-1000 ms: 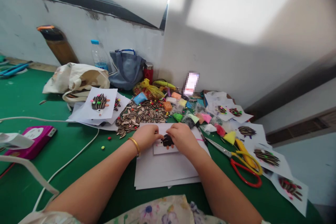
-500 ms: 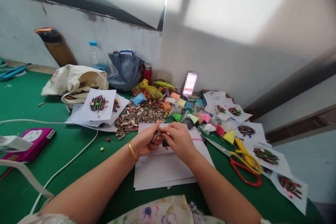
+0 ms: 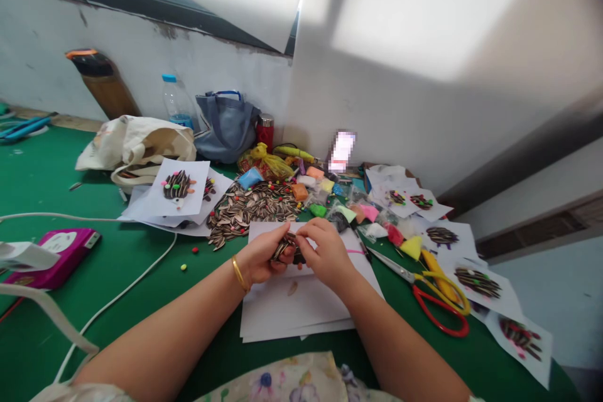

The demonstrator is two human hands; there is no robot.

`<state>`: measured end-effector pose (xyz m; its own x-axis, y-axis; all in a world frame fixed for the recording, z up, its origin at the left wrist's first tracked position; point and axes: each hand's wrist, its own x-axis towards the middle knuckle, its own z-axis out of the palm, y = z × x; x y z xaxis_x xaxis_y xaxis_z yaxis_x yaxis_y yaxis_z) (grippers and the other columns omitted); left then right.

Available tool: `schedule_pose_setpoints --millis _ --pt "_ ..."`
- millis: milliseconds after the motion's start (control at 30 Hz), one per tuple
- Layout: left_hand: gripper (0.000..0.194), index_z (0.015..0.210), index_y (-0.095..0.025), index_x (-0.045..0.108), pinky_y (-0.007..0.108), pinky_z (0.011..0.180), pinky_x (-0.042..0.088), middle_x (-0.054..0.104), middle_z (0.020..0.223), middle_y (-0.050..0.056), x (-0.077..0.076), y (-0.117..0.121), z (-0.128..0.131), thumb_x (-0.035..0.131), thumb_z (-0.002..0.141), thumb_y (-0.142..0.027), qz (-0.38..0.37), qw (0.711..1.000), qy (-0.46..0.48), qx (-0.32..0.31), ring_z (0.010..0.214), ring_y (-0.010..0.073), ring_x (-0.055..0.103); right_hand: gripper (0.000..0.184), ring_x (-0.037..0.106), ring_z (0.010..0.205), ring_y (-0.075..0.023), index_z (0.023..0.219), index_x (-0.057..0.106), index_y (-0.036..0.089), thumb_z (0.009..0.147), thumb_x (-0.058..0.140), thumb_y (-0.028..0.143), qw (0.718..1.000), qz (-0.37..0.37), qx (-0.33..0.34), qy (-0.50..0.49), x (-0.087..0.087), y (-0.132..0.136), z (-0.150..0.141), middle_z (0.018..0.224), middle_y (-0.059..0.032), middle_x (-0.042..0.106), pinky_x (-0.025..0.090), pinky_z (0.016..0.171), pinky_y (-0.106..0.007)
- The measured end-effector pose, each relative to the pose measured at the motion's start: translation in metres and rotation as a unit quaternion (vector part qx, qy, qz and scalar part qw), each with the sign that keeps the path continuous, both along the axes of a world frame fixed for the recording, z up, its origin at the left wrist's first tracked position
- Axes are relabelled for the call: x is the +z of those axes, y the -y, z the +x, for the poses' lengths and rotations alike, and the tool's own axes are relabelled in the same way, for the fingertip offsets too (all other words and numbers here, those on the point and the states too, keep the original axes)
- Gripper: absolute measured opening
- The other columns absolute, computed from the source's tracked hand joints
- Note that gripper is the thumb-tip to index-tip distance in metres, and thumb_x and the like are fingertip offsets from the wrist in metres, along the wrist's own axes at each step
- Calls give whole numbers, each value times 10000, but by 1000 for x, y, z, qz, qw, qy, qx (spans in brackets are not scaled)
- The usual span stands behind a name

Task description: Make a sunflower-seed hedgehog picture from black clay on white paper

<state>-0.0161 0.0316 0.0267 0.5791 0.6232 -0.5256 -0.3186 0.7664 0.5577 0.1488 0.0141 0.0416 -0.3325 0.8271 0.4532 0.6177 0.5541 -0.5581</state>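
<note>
the person's own body shows as a bare left forearm and a bare right forearm, ending in a bare left hand and a bare right hand. a thin, smooth gold bangle circles the left wrist. along the bottom edge runs a pale cream garment with a soft watercolour-like print of purple and blue flowers and touches of green. a small pale patch at the bottom edge near the right arm is too cut off to tell.
</note>
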Motion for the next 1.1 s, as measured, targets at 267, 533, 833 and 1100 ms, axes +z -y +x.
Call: schedule_pose_setpoints --millis 267,533,833,1100 --pt "393 703 -182 458 171 381 107 384 530 -65 4 4 1 610 777 -537 150 982 -112 5 433 51 292 156 532 829 -168 777 620 193 883 509 168 998 -67 0 -18 -2 -5 5 799 -21 563 413 758 -295" --pt "390 679 -189 466 196 414 155 360 503 -66 5 3 2 528 816 -549 202 966 -163 -8 429 68 278 98 550 848 -165 806 654 203 865 575 200 996 -56 14 -71 -7 -10 7 856 -28 580 432 793 -295" --pt "237 741 -168 709 249 621 416 671 692 30 -5 -21 -20 533 787 -320 449 766 -456 -65 681 169 585 167 558 823 -153 850 707 204 872 547 161 991 -101 15 88 -29 -30 15 856 -32 617 415 762 -277" --pt "373 1052 -221 736 317 875 462 728 1075 75 7 -5 -20 433 835 -237 533 602 -554 -216 991 246 657 156 537 882 -168 867 739 246 878 587 209 973 -65 5 222 -27 -31 10 919 -28 644 347 781 -300"
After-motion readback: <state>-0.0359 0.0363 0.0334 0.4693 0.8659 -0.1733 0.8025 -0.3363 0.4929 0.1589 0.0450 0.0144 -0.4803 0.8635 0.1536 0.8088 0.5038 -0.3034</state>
